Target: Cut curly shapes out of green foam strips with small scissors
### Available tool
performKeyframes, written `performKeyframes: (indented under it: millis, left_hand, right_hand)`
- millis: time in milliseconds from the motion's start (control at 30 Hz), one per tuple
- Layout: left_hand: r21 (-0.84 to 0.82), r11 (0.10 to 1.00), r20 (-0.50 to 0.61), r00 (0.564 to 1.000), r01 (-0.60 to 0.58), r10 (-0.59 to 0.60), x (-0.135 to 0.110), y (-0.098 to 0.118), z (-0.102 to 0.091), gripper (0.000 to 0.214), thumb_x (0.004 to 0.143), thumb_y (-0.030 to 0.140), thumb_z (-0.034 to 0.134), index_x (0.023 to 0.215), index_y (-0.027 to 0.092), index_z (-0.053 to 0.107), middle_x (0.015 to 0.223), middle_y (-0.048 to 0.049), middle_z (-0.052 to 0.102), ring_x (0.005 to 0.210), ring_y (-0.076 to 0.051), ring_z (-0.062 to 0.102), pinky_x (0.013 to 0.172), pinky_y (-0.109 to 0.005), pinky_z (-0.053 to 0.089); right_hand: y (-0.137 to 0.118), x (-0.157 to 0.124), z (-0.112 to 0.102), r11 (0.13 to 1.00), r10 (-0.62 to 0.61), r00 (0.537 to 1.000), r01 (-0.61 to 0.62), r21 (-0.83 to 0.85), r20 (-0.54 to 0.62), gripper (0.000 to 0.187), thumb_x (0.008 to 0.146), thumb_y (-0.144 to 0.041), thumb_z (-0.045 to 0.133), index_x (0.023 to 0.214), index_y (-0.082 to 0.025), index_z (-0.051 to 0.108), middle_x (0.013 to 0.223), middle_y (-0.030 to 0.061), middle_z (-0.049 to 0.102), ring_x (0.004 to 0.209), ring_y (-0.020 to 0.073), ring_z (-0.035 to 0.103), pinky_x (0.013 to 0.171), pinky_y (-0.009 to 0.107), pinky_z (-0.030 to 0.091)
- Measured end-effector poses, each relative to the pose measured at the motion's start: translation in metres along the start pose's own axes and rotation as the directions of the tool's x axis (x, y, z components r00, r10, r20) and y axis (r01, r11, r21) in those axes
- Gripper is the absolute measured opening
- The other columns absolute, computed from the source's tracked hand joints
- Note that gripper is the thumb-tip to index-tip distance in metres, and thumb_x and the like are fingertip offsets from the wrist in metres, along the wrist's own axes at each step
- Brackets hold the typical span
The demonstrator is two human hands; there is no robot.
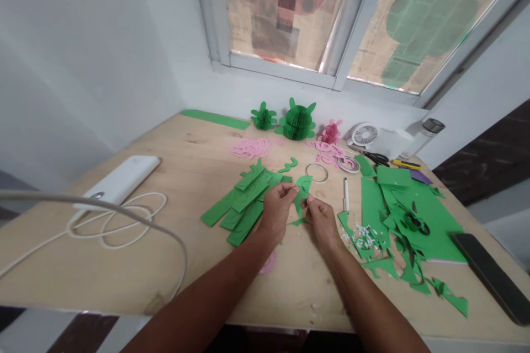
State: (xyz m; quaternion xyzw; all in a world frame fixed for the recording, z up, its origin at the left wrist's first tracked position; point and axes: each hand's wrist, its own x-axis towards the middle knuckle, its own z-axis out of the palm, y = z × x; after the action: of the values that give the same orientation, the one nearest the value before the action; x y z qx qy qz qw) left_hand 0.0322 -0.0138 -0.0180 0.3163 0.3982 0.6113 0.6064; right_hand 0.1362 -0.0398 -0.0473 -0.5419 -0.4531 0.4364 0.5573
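Note:
Both of my hands meet over the middle of the wooden table. My left hand pinches the upper edge of a curved green paper cutout. My right hand pinches the same cutout lower down, on its right side. A pile of green paper strips lies just left of my left hand. Green paper sheets and scraps spread out to the right of my right hand. A white pen lies beside my right hand.
Green folded paper cacti and a pink one stand at the back by the window. Pink cutouts, tape rolls, scissors and a small fan lie nearby. A white power bank with cable sits left, a phone right.

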Motion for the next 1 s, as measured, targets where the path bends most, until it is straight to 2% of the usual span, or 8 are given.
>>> performKeyframes:
  millis: [167,300,367,533,667,767,1000]
  left_hand:
    - [-0.037,0.999,-0.043,0.999,0.027,-0.029,0.009,0.000,-0.005,0.016,0.057,0.023,0.072,0.064,0.016,0.059,0.056,0.0048,0.056,0.053,-0.008,0.049,0.056,-0.021,0.040]
    - [-0.016,1.000,-0.086,0.996,0.012,-0.013,0.020,0.002,-0.013,0.019,0.055,0.023,0.072,0.067,0.016,0.059,0.055,0.0053,0.055,0.049,-0.007,0.047,0.051,-0.019,0.037]
    - [-0.004,1.000,-0.072,0.997,0.011,-0.011,0.024,0.004,-0.016,0.020,0.054,0.023,0.073,0.067,0.017,0.059,0.056,0.0049,0.056,0.050,-0.008,0.049,0.050,-0.020,0.038]
    - [0.130,0.990,0.149,0.987,0.048,-0.067,0.022,0.009,-0.018,0.015,0.054,0.022,0.071,0.064,0.018,0.061,0.058,0.0024,0.061,0.053,-0.010,0.054,0.056,-0.023,0.044]
    - [0.243,0.969,0.287,0.950,0.053,-0.124,0.017,0.011,-0.017,0.014,0.054,0.022,0.071,0.067,0.018,0.064,0.059,0.0017,0.063,0.056,-0.011,0.056,0.056,-0.023,0.044]
    - [0.299,0.953,0.347,0.925,0.049,-0.156,0.017,0.010,-0.017,0.016,0.054,0.020,0.070,0.068,0.018,0.065,0.060,0.0015,0.064,0.058,-0.012,0.057,0.056,-0.023,0.044]
    - [0.289,0.957,0.231,0.970,0.010,-0.079,0.019,0.008,-0.018,0.018,0.056,0.023,0.072,0.071,0.016,0.068,0.068,-0.0011,0.067,0.062,-0.013,0.058,0.060,-0.025,0.047]
  right_hand:
    - [-0.003,-0.001,0.000,0.999,0.025,1.000,-0.025,-0.022,0.001,0.054,0.077,-0.067,0.057,0.061,-0.016,0.061,0.043,-0.0070,0.032,0.044,0.0096,0.027,0.044,0.025,0.017]
    - [-0.006,-0.002,0.001,0.997,0.082,0.995,-0.082,0.012,-0.061,0.057,0.073,-0.071,0.059,0.066,-0.015,0.066,0.042,-0.0080,0.031,0.041,0.0083,0.024,0.043,0.025,0.013]
    - [-0.007,-0.002,0.001,0.994,0.093,0.990,-0.086,0.072,-0.103,0.057,0.072,-0.071,0.060,0.069,-0.015,0.066,0.042,-0.0084,0.032,0.040,0.0077,0.022,0.042,0.025,0.011]
    - [-0.012,0.001,-0.003,0.975,0.087,0.986,-0.055,0.217,-0.141,0.047,0.069,-0.061,0.070,0.076,-0.015,0.068,0.044,-0.0102,0.030,0.040,0.0069,0.020,0.040,0.024,0.011]
    - [-0.014,0.003,-0.005,0.963,0.120,0.979,-0.074,0.260,-0.166,0.039,0.060,-0.050,0.080,0.070,-0.016,0.064,0.045,-0.0114,0.028,0.041,0.0061,0.018,0.040,0.024,0.010]
    - [-0.011,0.005,-0.006,0.963,0.122,0.974,-0.070,0.262,-0.189,0.036,0.057,-0.045,0.081,0.065,-0.017,0.061,0.044,-0.0110,0.030,0.041,0.0060,0.020,0.039,0.023,0.011]
    - [-0.006,0.006,-0.006,0.969,0.125,0.971,-0.076,0.236,-0.203,0.034,0.058,-0.044,0.079,0.065,-0.017,0.060,0.045,-0.0110,0.031,0.041,0.0058,0.020,0.039,0.023,0.012]
